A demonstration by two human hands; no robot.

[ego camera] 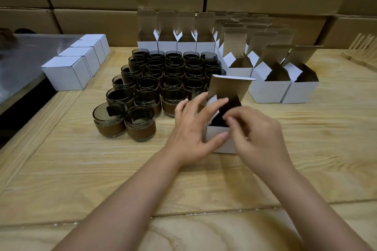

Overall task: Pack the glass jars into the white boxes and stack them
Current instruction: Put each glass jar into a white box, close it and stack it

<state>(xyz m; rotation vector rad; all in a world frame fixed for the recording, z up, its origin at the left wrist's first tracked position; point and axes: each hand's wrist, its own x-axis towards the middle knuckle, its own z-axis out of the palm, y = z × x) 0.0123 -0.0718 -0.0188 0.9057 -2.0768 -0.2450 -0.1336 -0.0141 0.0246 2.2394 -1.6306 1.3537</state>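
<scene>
- Wooden table fills our view.
- The jars cluster at eleven o'clock from our hands.
- More white boxes stand open at one o'clock.
- One white box sits at centre with its lid up; our left hand clasps it.
- Our right hand curls at its opening; we cannot tell its grip.

Four closed white cardboard boxes stand in a row at the far left of the worktop. One open white cardboard box sits near centre, two more are to its right, and four line the far row; those behind are too blurred to count. The dark glass jars are packed together, five in the far row and two in the nearest.
</scene>
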